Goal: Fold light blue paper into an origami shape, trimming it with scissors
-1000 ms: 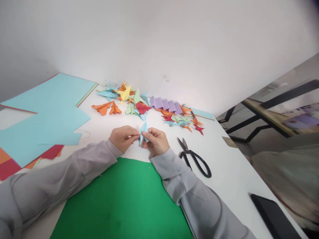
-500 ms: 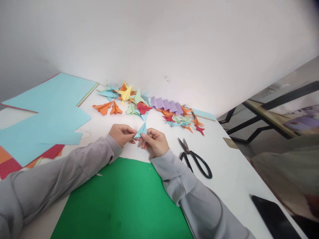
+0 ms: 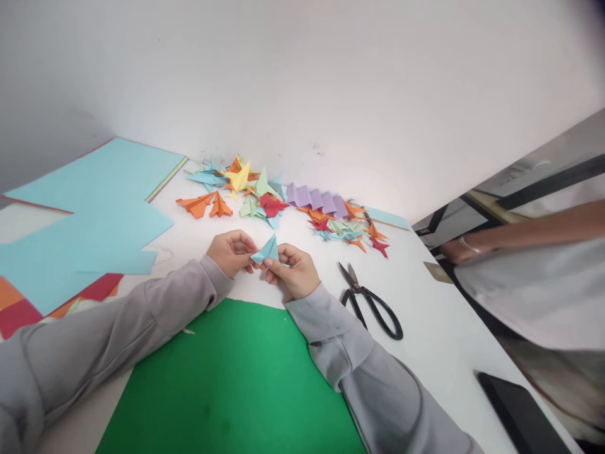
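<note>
A small light-blue folded paper (image 3: 267, 250), shaped like a triangle with creased flaps, is held up between my two hands just beyond the green sheet. My left hand (image 3: 232, 253) pinches its left corner between thumb and fingers. On the other side, my right hand (image 3: 295, 270) grips the lower right part, thumb in front and fingers behind. The fingers hide some of the paper's edges. Beyond my hands lie folded paper figures, among them a yellow one (image 3: 239, 177), orange planes (image 3: 197, 206) and a purple pleated strip (image 3: 316, 199).
A green sheet (image 3: 231, 378) lies under my forearms. Black-handled scissors (image 3: 366, 296) rest open at right, with a black phone-like object (image 3: 520, 410) near the table edge. Blue paper sheets (image 3: 94, 214) cover the left. Another person's arm (image 3: 534, 230) shows beyond the right edge.
The folded paper has shifted slightly left and tilted in my fingers, both hands still holding it. At right, another person's arm and light clothing have come into view.
</note>
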A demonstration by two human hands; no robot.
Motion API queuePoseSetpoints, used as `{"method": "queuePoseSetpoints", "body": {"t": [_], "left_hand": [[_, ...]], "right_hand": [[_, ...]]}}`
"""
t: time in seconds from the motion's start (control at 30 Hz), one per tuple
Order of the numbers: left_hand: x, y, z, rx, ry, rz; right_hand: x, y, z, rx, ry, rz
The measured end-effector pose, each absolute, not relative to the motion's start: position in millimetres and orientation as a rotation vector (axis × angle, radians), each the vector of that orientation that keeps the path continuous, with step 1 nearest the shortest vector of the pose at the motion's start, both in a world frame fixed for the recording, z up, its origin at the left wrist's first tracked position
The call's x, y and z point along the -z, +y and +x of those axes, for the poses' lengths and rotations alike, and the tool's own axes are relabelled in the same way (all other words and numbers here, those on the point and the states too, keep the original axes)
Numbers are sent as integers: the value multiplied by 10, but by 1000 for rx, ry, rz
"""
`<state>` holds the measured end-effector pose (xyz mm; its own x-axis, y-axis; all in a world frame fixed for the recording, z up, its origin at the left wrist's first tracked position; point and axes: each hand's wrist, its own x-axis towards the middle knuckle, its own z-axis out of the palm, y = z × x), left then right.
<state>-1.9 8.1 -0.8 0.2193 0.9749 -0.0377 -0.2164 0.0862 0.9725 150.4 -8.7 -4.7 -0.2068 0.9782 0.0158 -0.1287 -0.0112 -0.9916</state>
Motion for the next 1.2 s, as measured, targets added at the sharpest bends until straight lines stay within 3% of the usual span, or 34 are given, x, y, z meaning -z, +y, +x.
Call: {"method": "queuePoseSetpoints", "body": {"t": [1.2], "left_hand": [[13, -66, 74, -1392, 906, 1273]], "right_hand": [[165, 3, 1593, -1506, -1166, -926]]}}
